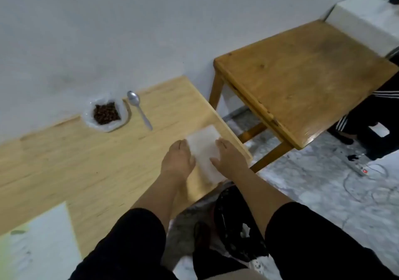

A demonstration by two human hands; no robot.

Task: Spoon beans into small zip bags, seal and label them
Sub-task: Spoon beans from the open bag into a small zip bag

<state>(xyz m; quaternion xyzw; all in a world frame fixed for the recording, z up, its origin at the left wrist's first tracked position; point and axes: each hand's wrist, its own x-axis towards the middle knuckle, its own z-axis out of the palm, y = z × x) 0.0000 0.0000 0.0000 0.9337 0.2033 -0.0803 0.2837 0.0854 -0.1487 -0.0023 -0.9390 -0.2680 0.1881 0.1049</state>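
Note:
A stack of small clear zip bags (pixel 204 148) lies near the right end of the light wooden table (pixel 86 161). My left hand (pixel 178 160) rests against its left edge and my right hand (pixel 228 158) against its right edge, fingers on the bags. Further back, by the wall, brown beans (pixel 106 113) fill a white square dish set in clear plastic. A metal spoon (pixel 139 109) lies on the table just right of the dish, bowl toward the wall.
A darker wooden table (pixel 302 79) stands to the right across a gap. A seated person in black striped trousers (pixel 375 115) is at far right. A power strip and cables (pixel 362 169) lie on the floor. White paper (pixel 43 241) covers the table's near left corner.

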